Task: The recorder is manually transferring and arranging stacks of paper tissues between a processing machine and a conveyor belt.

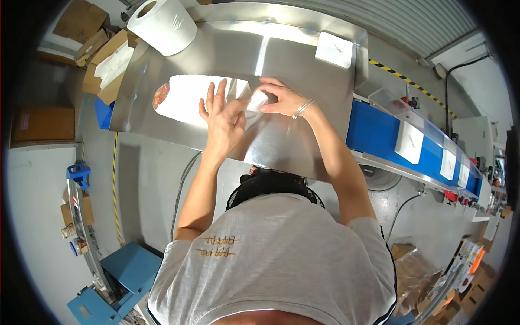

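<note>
A long white bag or sleeve (187,100) lies across the steel table in front of me, with a round, reddish patterned piece (161,96) showing at its left end. What fills the rest of it is hidden by the white material. My left hand (223,122) rests on the bag's right half, its fingers spread over the surface and the index finger bent toward the right end. At that end my right hand (281,100) pinches a folded white flap (257,101) between thumb and fingers. A bracelet circles my right wrist.
The steel table (303,76) has a raised back edge. A large white roll (162,27) stands at its far left, and a flat white packet (334,50) lies far right. A blue conveyor (374,130) carries several white packets on the right. An open carton (111,67) adjoins the left edge.
</note>
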`<control>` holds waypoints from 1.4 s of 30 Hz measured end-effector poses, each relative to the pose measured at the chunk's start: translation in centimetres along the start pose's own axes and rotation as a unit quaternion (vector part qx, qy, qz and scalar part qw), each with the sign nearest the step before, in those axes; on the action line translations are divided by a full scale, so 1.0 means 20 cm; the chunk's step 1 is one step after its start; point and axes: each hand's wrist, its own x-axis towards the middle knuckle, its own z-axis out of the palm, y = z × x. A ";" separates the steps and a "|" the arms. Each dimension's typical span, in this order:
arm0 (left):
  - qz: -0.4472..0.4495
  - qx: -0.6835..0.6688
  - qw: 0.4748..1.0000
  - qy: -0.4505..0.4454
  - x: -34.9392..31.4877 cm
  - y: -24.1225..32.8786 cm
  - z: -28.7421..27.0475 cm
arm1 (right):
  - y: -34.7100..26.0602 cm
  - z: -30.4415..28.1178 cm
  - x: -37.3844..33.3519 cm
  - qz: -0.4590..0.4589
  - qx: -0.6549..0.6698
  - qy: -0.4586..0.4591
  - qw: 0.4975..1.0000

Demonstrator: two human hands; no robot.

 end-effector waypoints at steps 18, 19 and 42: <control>-0.045 -0.004 0.997 0.066 -0.02 -0.10 0.03 | 0.34 -0.46 -1.03 0.304 -0.441 0.420 0.733; -0.043 0.001 0.997 0.060 -0.01 -0.10 0.03 | 0.28 -0.43 -0.96 0.207 -0.515 0.402 0.728; -0.044 -0.030 0.997 0.050 -0.01 -0.17 -0.05 | 0.39 -0.37 -0.92 0.368 -0.099 0.400 0.834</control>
